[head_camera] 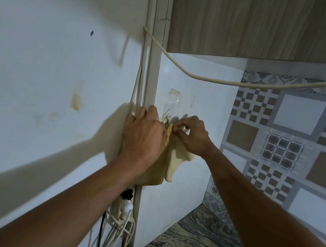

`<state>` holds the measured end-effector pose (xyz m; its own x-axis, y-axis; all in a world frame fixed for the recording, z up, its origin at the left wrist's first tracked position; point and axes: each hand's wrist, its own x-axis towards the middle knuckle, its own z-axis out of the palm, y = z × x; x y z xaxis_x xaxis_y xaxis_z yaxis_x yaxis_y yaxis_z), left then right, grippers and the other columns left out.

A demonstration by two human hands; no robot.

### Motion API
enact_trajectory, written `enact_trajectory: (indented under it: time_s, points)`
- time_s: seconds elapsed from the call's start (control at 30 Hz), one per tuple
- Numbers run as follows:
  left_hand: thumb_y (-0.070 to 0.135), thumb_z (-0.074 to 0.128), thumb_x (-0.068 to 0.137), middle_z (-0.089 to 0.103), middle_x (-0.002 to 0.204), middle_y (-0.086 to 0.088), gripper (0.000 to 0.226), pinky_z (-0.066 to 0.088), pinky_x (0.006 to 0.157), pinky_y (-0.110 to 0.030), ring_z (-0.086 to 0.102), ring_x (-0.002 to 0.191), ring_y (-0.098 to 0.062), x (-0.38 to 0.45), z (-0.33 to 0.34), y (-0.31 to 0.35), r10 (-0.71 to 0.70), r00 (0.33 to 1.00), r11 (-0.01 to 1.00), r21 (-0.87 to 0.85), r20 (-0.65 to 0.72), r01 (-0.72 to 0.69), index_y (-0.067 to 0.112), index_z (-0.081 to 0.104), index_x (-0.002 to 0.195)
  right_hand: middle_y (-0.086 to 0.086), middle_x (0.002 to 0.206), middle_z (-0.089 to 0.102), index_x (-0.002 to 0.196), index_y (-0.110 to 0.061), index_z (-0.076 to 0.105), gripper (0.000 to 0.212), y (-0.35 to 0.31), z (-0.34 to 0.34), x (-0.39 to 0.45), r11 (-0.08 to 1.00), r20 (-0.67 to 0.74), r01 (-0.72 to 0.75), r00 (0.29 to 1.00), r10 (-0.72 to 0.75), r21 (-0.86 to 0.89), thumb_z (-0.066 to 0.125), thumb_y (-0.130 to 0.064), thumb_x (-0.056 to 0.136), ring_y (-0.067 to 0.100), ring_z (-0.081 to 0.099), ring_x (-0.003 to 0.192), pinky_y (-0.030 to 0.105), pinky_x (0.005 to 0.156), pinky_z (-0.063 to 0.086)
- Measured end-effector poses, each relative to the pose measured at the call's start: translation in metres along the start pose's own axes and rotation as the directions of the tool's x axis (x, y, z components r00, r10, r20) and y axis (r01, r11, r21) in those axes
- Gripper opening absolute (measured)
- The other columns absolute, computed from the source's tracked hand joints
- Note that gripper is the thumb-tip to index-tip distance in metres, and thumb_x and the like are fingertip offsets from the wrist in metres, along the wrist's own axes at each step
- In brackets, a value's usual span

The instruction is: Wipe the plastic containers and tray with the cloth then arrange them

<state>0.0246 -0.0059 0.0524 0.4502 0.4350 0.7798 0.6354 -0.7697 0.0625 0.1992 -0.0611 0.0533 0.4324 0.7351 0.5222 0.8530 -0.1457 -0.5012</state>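
Observation:
A pale yellow cloth [170,165] hangs against the white wall panel below a clear adhesive hook [168,116]. My left hand [143,135] lies over the cloth's left part and holds its top edge close to the hook. My right hand [192,134] pinches the cloth's top corner right beside the hook. No plastic containers or tray are in view.
A cream cable [205,78] sags across the wall under a wooden cabinet [264,24]. A power strip with plugs and cords [124,207] hangs in the corner below the cloth. A patterned countertop [204,242] and tiled backsplash [290,144] lie to the right.

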Motion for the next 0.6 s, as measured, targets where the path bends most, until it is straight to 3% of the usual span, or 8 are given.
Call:
enact_trajectory:
  time_s: [0.07, 0.13, 0.2, 0.27, 0.37, 0.6]
  points:
    - [0.044, 0.062, 0.099, 0.058, 0.114, 0.002, 0.025, 0.042, 0.091, -0.04, 0.053, 0.111, -0.024, -0.003, 0.001, 0.004, -0.001, 1.0, 1.0, -0.005, 0.003, 0.001, 0.026, 0.08, 0.103, -0.005, 0.094, 0.066, 0.093, -0.023, 0.077, 0.017, -0.002, 0.007, -0.008, 0.992, 0.001, -0.022, 1.0, 0.022, 0.125, 0.066, -0.034, 0.099, 0.014, 0.062, 0.092, 0.041, 0.085, 0.05]
    - [0.039, 0.055, 0.104, 0.068, 0.108, 0.003, 0.026, 0.044, 0.083, -0.037, 0.064, 0.102, -0.023, -0.005, 0.001, 0.009, -0.043, 0.997, 0.996, -0.075, 0.071, 0.048, 0.026, 0.078, 0.109, -0.005, 0.084, 0.067, 0.092, -0.012, 0.076, 0.018, -0.008, 0.011, -0.018, 0.935, 0.001, -0.103, 0.994, 0.11, 0.339, 0.063, -0.016, 0.104, 0.007, 0.06, 0.078, 0.031, 0.08, 0.048]
    - [0.036, 0.055, 0.105, 0.075, 0.102, 0.002, 0.024, 0.052, 0.075, -0.034, 0.071, 0.091, -0.024, -0.008, 0.004, 0.012, -0.133, 0.982, 0.962, -0.22, 0.131, 0.159, 0.025, 0.075, 0.112, 0.003, 0.089, 0.073, 0.098, -0.005, 0.076, 0.017, -0.012, 0.019, -0.026, 0.8, 0.024, -0.201, 0.973, 0.228, 0.565, 0.062, -0.009, 0.105, 0.012, 0.067, 0.081, 0.033, 0.085, 0.056]
    - [0.034, 0.063, 0.101, 0.078, 0.099, 0.002, 0.017, 0.059, 0.077, -0.038, 0.074, 0.089, -0.024, -0.012, 0.008, 0.014, -0.241, 0.958, 0.86, -0.422, 0.157, 0.286, 0.023, 0.074, 0.11, 0.008, 0.095, 0.076, 0.099, -0.006, 0.075, 0.015, -0.016, 0.025, -0.033, 0.64, 0.074, -0.275, 0.944, 0.323, 0.717, 0.061, -0.006, 0.104, 0.02, 0.071, 0.088, 0.041, 0.094, 0.059]
    - [0.038, 0.072, 0.095, 0.079, 0.097, 0.006, 0.019, 0.062, 0.077, -0.039, 0.075, 0.087, -0.018, -0.022, 0.011, 0.017, -0.344, 0.921, 0.738, -0.553, 0.184, 0.386, 0.027, 0.073, 0.11, 0.004, 0.097, 0.078, 0.102, -0.009, 0.076, 0.011, -0.014, 0.026, -0.041, 0.624, 0.063, -0.291, 0.93, 0.361, 0.726, 0.065, -0.012, 0.102, 0.02, 0.074, 0.093, 0.042, 0.097, 0.061]
    - [0.035, 0.076, 0.088, 0.075, 0.09, 0.014, 0.023, 0.056, 0.07, -0.029, 0.071, 0.078, -0.009, -0.058, 0.009, 0.011, -0.384, 0.903, 0.667, -0.618, 0.193, 0.416, 0.033, 0.067, 0.109, -0.008, 0.106, 0.075, 0.111, -0.019, 0.076, 0.015, 0.023, 0.011, -0.089, 0.83, -0.146, -0.259, 0.916, 0.373, 0.493, 0.072, -0.03, 0.1, 0.012, 0.07, 0.102, 0.023, 0.086, 0.054]
